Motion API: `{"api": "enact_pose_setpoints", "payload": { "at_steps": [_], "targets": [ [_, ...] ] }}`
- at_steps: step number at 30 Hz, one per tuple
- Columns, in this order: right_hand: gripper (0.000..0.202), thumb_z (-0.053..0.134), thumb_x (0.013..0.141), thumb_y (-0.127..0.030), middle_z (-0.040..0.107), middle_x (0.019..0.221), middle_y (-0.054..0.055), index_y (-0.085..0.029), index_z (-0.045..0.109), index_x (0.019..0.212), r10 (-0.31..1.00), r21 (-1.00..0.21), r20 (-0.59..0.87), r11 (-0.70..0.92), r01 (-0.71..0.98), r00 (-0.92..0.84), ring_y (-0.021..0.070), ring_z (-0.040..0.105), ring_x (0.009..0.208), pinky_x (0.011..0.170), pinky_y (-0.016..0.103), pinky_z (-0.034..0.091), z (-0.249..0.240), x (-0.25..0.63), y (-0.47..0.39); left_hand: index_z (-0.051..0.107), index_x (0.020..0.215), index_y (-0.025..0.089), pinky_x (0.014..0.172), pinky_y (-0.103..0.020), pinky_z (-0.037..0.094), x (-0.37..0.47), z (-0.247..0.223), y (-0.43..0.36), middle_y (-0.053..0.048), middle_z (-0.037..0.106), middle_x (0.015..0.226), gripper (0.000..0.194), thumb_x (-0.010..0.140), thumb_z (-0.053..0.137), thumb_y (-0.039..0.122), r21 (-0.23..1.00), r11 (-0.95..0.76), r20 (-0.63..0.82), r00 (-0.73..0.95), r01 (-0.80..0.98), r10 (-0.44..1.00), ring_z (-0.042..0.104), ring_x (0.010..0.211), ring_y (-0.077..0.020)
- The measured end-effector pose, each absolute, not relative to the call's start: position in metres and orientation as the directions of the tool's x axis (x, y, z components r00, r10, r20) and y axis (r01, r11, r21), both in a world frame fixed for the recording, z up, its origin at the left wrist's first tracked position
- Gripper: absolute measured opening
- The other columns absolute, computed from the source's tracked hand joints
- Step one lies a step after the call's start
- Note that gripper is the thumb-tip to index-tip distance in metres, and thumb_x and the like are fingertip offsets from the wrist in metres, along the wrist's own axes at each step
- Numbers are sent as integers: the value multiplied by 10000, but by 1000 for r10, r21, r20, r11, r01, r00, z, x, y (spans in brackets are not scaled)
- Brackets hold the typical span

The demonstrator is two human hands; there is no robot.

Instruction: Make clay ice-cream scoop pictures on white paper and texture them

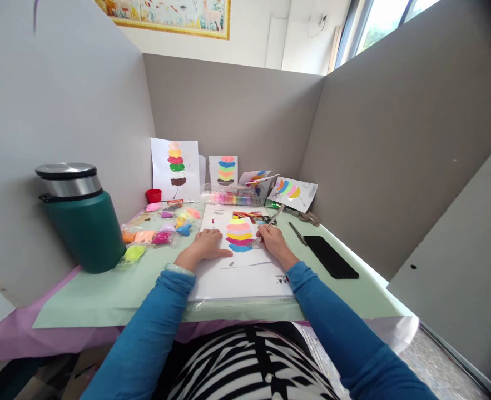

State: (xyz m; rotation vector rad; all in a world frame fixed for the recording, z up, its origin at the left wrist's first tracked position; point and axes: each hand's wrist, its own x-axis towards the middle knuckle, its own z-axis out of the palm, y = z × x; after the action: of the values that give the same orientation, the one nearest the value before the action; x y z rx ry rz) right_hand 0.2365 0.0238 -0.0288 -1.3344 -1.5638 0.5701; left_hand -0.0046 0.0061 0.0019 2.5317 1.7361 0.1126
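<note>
A sheet of white paper [256,258] lies in front of me, bearing stacked bands of coloured clay [239,235] in yellow, pink, lilac, magenta and blue. Flat on the sheet's left side rests my left hand [207,244], fingers apart and thumb pointing toward the bands. My right hand [273,240] is closed around a metal fork [277,213]. The fork's handle slants up to the right, and its tines touch the lower right of the bands. Under the sheet is a larger white board or pad [237,286].
Bagged clay lumps [162,238] lie at left beside a green flask [84,228] and a red cup [154,195]. Finished clay pictures [187,166] lean at the back behind a clear pack [232,195]. A black phone [331,256] and a pen [297,233] lie at right. Grey partitions [232,105] enclose the table.
</note>
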Motion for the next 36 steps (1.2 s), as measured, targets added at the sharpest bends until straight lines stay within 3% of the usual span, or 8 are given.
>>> {"api": "enact_pose_setpoints", "payload": {
  "at_steps": [5,11,18,23,29,36],
  "targets": [
    [333,422,828,-355,587,523,3,-192,606,604,926,-798,357,235,555,122,156,569,592,627,254,390,-28,239,24,530,1298,176,1059,-451,321,-5,2,6,-149,455,1435,786,715,540,703,106,-360,17,360,927,933,392,1311,-358],
    [351,420,839,-401,577,524,-6,-186,612,637,924,-834,370,287,472,93,148,558,560,614,251,399,-30,238,25,530,1297,181,1058,-445,320,-4,4,3,-147,462,1430,776,716,542,696,109,-357,15,357,928,934,389,1314,-359],
    [334,430,838,-373,577,517,-5,-188,605,622,921,-816,373,268,511,113,149,563,568,606,247,396,-31,239,25,527,1295,190,1059,-448,320,-4,4,5,-144,449,1441,775,715,540,704,97,-355,8,356,930,934,393,1309,-355],
    [373,415,861,-414,592,539,-4,-178,625,663,931,-820,363,303,486,32,141,552,542,603,247,402,-30,236,24,527,1298,191,1061,-445,316,-5,2,7,-140,461,1430,783,712,539,710,100,-363,14,364,926,931,391,1309,-356],
    [324,428,831,-342,591,532,1,-193,605,604,912,-801,381,246,546,149,153,574,593,630,248,397,-29,240,25,510,1317,202,1045,-452,334,-5,3,6,-141,435,1452,787,717,535,712,90,-353,1,354,931,935,390,1309,-358],
    [345,423,833,-386,576,514,-4,-191,603,612,928,-820,354,250,514,113,153,566,565,617,254,402,-31,241,27,516,1309,191,1032,-465,349,-4,4,5,-148,444,1442,792,713,537,712,91,-344,-4,346,935,938,387,1307,-364]
  ]
}}
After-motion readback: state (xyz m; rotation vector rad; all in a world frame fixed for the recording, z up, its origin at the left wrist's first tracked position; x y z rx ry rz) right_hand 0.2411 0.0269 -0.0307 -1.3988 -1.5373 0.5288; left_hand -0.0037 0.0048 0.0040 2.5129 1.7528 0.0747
